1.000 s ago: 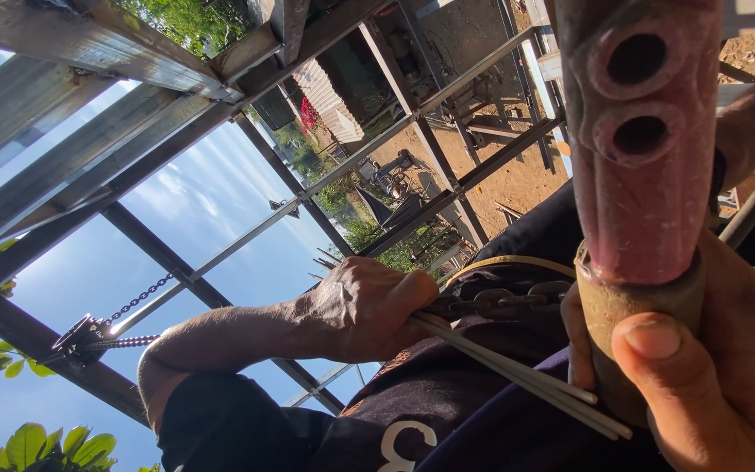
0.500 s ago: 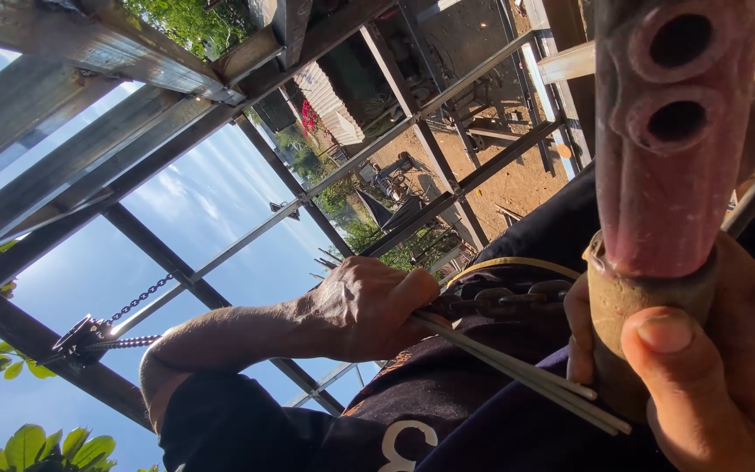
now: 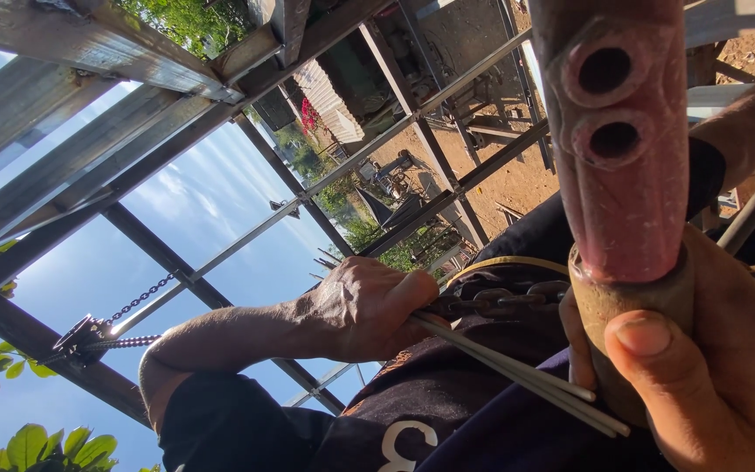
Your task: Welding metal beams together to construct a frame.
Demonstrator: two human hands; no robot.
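Your left hand (image 3: 364, 306) is closed in a fist around a bundle of thin, straight grey metal rods (image 3: 517, 374). The bundle runs from the fist down and to the right across your dark shirt (image 3: 447, 419); short rod ends also project from the far side of the fist.

Your right hand (image 3: 709, 376) is wrapped around a tan cylindrical handle (image 3: 609, 301), thumb pressed flat on its front face. A worn pink-red holder head (image 3: 618, 140) with two round holes in its side rises from the handle, close to the camera.

**Handling, rods.** Judge the rods light, stiff and smooth-coated. They will likely slide against each other, so keep the fist tight near one end. The coating looks brittle, so avoid bending or knocking the free ends.

**Handling, holder.** Judge the holder rigid and moderately heavy at the head. Grip it on the tan handle only. The head surface is rough, chipped and matte.

**Surroundings.** A grey metal frame of flat bars and slim round bars (image 3: 220, 201) stands beyond the left hand. A thin chain with a clip (image 3: 102, 325) hangs on one dark bar. A heavier dark chain (image 3: 500, 299) lies across your torso, just beside the left fist.
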